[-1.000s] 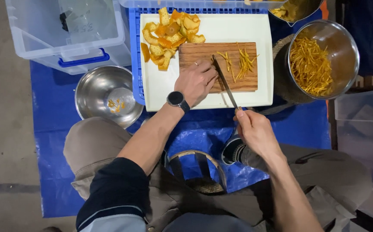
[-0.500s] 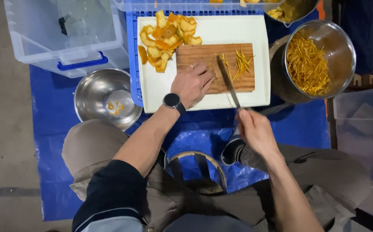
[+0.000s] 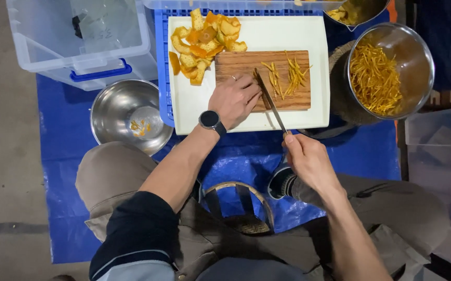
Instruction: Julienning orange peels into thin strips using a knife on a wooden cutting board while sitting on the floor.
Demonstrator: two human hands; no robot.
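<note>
1. Since the earlier frame: left hand (image 3: 234, 99) has slid a bit toward the near edge of the wooden board (image 3: 263, 79); knife (image 3: 270, 100) tip now sits just beside its fingertips. Cut strips on the board look unmoved.
2. Blue tarp (image 3: 371, 151) covers the floor; the person sits on it, legs either side of the work.
3. Clear storage tub (image 3: 80, 41) with blue latch, far left, well apart from the cutting.
4. White cutting mat (image 3: 308, 36) lies on a blue crate and carries the wooden board.
5. Steel bowl (image 3: 423, 67) on the right, part-filled with thin orange peel strips (image 3: 373, 78). Second steel bowl (image 3: 112, 106) on the left, nearly empty, a few scraps.
6. Pile of uncut orange peel (image 3: 204, 41) on the mat, touching the board's far-left corner.
7. Left hand: curled, fingers pressed flat on the board; peel under it is hidden, cannot tell.
8. Right hand (image 3: 308, 158): closed around the knife handle, blade angled across the board.
9. Risk, my read: blade is right against the left fingertips, so a slip on slick peel could nick them. Board could skid on the smooth mat.
10. Cut strips (image 3: 288, 78): thin, yellow-orange, loosely scattered just right of the blade.
</note>
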